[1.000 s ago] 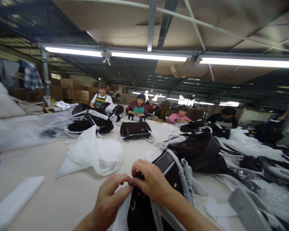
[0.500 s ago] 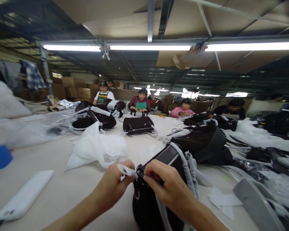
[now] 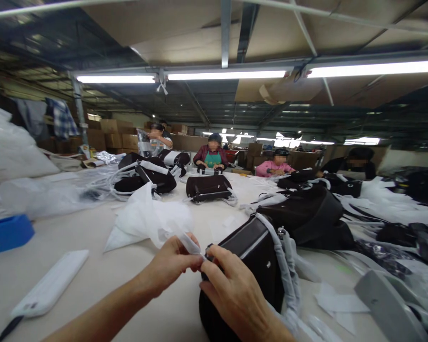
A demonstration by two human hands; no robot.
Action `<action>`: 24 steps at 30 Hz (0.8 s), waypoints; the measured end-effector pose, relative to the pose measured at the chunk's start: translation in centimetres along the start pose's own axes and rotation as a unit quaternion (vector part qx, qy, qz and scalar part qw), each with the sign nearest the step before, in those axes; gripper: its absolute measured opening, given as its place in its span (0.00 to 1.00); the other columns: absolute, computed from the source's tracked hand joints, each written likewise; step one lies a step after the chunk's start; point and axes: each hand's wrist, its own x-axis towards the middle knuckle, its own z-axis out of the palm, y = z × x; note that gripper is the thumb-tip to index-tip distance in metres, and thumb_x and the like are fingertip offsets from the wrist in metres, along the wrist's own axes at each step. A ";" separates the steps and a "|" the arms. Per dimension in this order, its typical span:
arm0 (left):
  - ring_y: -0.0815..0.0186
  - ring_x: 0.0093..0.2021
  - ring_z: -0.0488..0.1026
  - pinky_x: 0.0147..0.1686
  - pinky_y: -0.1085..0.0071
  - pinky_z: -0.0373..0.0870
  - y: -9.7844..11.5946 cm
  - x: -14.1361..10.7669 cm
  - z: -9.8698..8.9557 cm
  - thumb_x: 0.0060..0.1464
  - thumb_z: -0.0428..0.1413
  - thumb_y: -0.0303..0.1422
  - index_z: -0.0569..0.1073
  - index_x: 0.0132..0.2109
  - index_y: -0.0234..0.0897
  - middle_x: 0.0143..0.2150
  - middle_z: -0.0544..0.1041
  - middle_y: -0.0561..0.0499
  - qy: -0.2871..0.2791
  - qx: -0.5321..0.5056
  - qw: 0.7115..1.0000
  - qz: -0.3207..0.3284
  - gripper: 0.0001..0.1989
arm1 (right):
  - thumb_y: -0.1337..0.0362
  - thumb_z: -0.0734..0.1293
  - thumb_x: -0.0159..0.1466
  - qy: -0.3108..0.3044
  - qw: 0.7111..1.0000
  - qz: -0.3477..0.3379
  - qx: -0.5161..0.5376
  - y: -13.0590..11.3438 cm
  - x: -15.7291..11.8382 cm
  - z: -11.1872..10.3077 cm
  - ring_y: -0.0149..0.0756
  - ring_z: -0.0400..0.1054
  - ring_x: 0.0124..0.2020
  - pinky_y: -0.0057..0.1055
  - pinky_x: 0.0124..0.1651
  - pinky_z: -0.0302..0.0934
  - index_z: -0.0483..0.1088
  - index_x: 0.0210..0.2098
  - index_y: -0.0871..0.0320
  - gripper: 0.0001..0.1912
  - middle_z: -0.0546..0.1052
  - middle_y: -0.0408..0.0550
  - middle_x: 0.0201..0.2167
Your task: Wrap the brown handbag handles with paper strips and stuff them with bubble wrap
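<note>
A black bag [image 3: 257,256] with grey-wrapped straps stands at the front of the table, right of centre. My left hand [image 3: 176,261] pinches a thin white strip [image 3: 189,242] beside the bag's upper left corner. Against that same corner, my right hand [image 3: 231,285] has its fingers bent and pressed together on the bag's edge; the small part under the fingertips is hidden. The fingertips of both hands nearly meet. Behind my left hand lies a crumpled white sheet [image 3: 146,216].
On the left are a white power strip [image 3: 52,285] and a blue box [image 3: 9,232]. More black bags lie at the back [image 3: 209,187] and right [image 3: 306,216]. A grey piece [image 3: 388,304] stands front right. Several people work across the table.
My right hand has turned and its fingers now cover the bag's corner. The white strip in my left hand points up and left. A person at the back left has raised a clear bag.
</note>
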 end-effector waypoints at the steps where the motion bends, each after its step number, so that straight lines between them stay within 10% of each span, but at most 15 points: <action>1: 0.70 0.23 0.66 0.24 0.73 0.56 0.0 0.0 0.0 0.38 0.61 0.33 0.69 0.26 0.36 0.19 0.71 0.57 -0.003 0.000 1.000 -0.004 0.08 | 0.74 0.67 0.62 0.011 1.000 0.008 0.010 0.1 0.0 0.2 0.41 0.73 0.36 0.35 0.38 0.71 0.70 0.42 0.57 0.10 0.76 0.54 0.42; 10: 0.69 0.27 0.67 0.29 0.73 0.60 -1.0 -0.2 -0.5 0.42 0.62 0.32 0.69 0.30 0.36 0.24 0.73 0.56 -0.039 -0.006 0.999 0.020 0.10 | 0.72 0.58 0.70 0.030 0.986 0.037 0.162 0.7 0.2 -0.4 0.34 0.71 0.38 0.26 0.42 0.68 0.71 0.37 0.57 0.11 0.76 0.50 0.38; 17: 0.67 0.34 0.69 0.35 0.72 0.63 -1.6 -0.8 -1.1 0.53 0.60 0.31 0.74 0.34 0.36 0.31 0.76 0.53 -0.055 0.083 0.991 0.087 0.03 | 0.71 0.62 0.68 -0.114 0.950 0.155 0.247 2.3 2.6 -0.4 0.33 0.71 0.34 0.28 0.39 0.65 0.72 0.31 0.56 0.11 0.75 0.46 0.34; 24: 0.68 0.30 0.69 0.33 0.72 0.63 -2.8 -0.2 -1.0 0.46 0.66 0.37 0.69 0.32 0.36 0.26 0.73 0.55 -0.043 -0.065 0.996 0.049 0.14 | 0.74 0.75 0.55 -0.153 0.925 0.165 0.304 3.4 3.0 -2.1 0.34 0.70 0.39 0.28 0.42 0.64 0.71 0.40 0.56 0.16 0.75 0.45 0.42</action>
